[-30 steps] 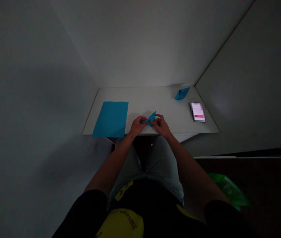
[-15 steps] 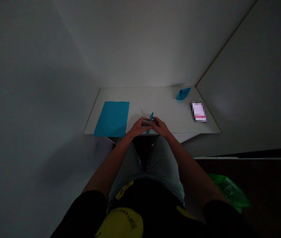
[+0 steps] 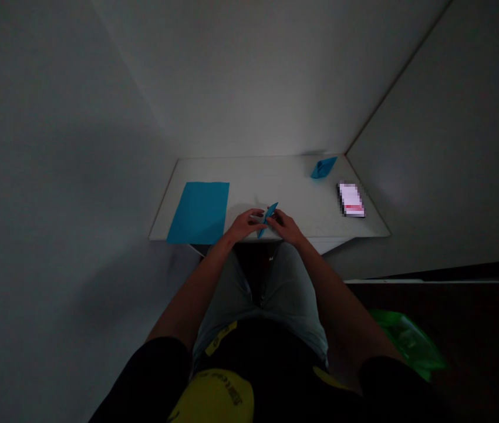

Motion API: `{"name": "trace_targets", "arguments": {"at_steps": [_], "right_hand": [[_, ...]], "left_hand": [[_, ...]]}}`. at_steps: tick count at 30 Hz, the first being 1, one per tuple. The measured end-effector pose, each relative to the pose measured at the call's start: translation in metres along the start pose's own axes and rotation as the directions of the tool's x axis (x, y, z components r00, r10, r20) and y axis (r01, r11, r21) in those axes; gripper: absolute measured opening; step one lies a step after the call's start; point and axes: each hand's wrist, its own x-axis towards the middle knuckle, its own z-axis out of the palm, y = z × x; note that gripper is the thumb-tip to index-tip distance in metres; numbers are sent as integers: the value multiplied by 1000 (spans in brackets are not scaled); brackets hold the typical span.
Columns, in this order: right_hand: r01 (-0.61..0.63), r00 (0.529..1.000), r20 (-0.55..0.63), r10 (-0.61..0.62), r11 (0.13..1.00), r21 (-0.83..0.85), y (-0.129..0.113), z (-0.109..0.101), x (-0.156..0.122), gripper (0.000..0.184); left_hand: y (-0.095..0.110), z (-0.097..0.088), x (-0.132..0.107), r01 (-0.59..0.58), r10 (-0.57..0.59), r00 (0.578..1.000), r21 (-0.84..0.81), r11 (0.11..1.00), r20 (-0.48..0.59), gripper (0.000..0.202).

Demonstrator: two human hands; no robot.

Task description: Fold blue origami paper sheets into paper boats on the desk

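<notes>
Pinching a folded blue paper (image 3: 268,216) between them, both hands (image 3: 246,224) (image 3: 288,227) hovered over the desk (image 3: 276,182) edge.

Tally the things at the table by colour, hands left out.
Blue: 3, the flat sheet, the folded piece pinched between left hand and right hand, and the folded shape at the far right.
White and pink: 1, the blurred rectangle.
Total: 4, all at the table.
</notes>
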Motion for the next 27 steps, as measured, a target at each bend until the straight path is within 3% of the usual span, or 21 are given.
{"name": "trace_targets", "arguments": {"at_steps": [15,27], "right_hand": [[3,1000,8,-3,1000,11,-2,-2,-1,51],[19,999,-32,-19,999,-26,8,2,3,62]], "left_hand": [[-5,-5,5,-6,6,1000,-6,1000,-5,52],[-7,0,5,1,-2,999,-15,1000,-45,51]]}}
